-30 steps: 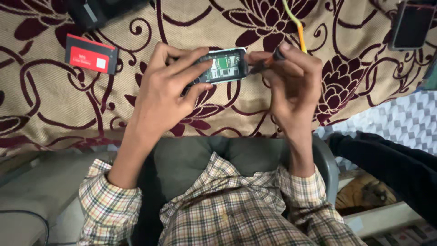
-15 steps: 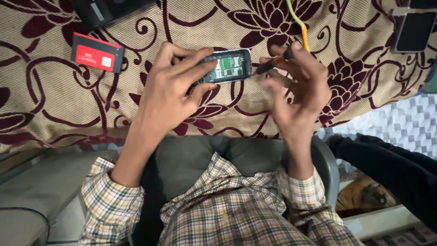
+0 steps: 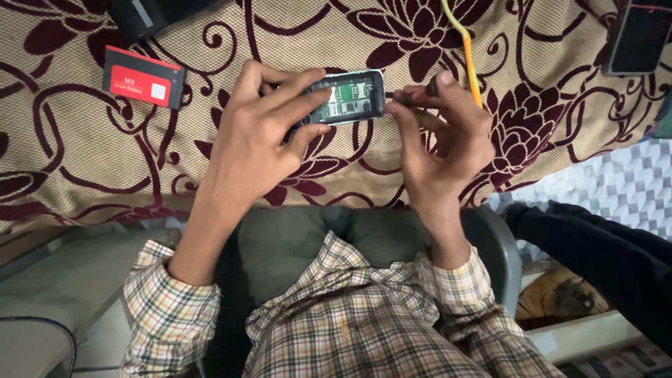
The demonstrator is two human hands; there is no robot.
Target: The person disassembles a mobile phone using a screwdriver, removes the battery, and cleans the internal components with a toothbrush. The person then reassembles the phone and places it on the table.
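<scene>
- Patterned cloth [image 3: 84, 175] — cream with dark maroon flowers and scrolls, spread over the work surface in front of me; everything else lies on it or is held above it.
- My left hand [image 3: 255, 140] — closed around the opened phone, fingers wrapped over its top and near edges, thumb tucked beneath; the grip sits at the left end and along the sides, clear of the exposed middle.
- My right hand [image 3: 444, 140] — fingers drawn in narrow, pinching a small dark tool at the phone's right end; just what the tool is I cannot tell.
- Dark phone [image 3: 638, 38] — lying at the far right edge of the cloth, screen up, well apart from my hands.
- Opened phone [image 3: 350, 96] — small handset with its back off, green circuit board and metal contacts showing; held just above the cloth between both hands. I judge it light and stiff, the shell somewhat slick, the bare board and contacts fragile — best held by the outer rim, never pressed on the open face.
- Red battery pack [image 3: 143, 75] — flat, red label on black, lying on the cloth to the left, apart from my left hand.
- Yellow-orange wire [image 3: 467, 52] — thin, soft, running up from behind my right hand's fingers.
- Small dark tool [image 3: 432, 87] — its tip near the phone's right edge; whether it touches I cannot tell.
</scene>
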